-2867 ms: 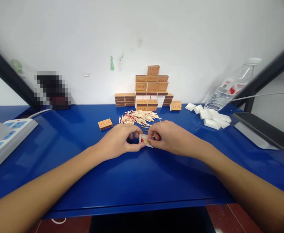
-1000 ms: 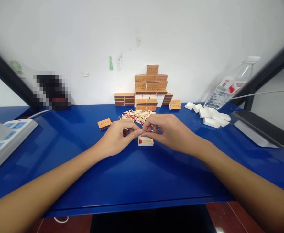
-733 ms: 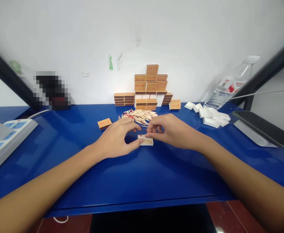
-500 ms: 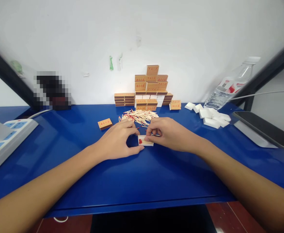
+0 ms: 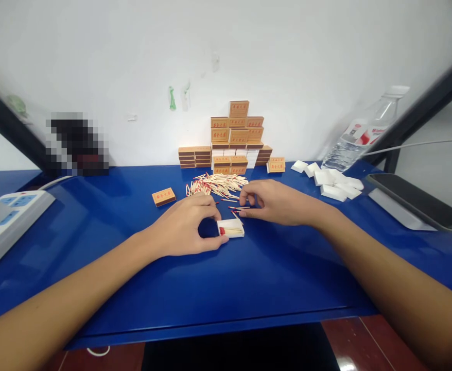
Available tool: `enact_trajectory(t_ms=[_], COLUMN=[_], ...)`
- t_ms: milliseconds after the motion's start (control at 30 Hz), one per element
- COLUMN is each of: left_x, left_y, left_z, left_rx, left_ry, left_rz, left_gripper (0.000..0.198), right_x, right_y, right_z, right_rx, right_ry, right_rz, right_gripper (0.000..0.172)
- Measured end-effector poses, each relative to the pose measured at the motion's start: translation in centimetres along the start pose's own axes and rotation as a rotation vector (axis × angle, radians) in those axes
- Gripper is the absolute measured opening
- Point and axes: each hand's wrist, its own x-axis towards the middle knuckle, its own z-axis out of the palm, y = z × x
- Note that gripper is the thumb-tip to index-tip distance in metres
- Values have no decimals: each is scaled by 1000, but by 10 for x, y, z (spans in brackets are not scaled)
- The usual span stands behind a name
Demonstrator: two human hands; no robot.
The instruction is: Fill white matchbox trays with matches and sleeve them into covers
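A small white matchbox tray (image 5: 231, 221) lies on the blue desk with several red-tipped matches (image 5: 231, 230) in it. My left hand (image 5: 189, 224) grips the tray's left end between thumb and fingers. Just up and to the right of the tray, my right hand (image 5: 268, 203) hovers over a few loose matches (image 5: 238, 207); its thumb and forefinger are apart around their ends, with nothing visibly held. Beyond both hands spreads a heap of matches (image 5: 220, 183). To the left of it lies an orange matchbox (image 5: 163, 197).
Stacked orange matchboxes (image 5: 238, 135) stand against the wall. More white trays (image 5: 332, 183) lie at the right, near a leaning water bottle (image 5: 359, 136) and a phone (image 5: 422, 203) on a white stand. A power strip (image 5: 17, 219) sits at the left edge.
My right hand has moved up and right, off the tray, and its thumb and forefinger have parted over the loose matches. The tray's matches are now uncovered. My left hand still grips the tray.
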Motion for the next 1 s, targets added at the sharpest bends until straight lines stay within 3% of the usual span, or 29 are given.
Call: enact_trajectory(t_ms=[233,867,1000], left_x=[-1,-1,-1], left_y=[0,-1,-2], left_z=[0,0,0], left_rx=[14,35,42], left_ry=[-10,-20,-18], left_rz=[-9,-4,5], left_gripper=[28,30,31], right_x=[1,-3,-1], right_y=[5,2,1], right_z=[-1,-9,-3], right_rx=[-26,69,77], right_ry=[-3,-144,-98], right_rz=[6,50,12], right_gripper=[12,16,18])
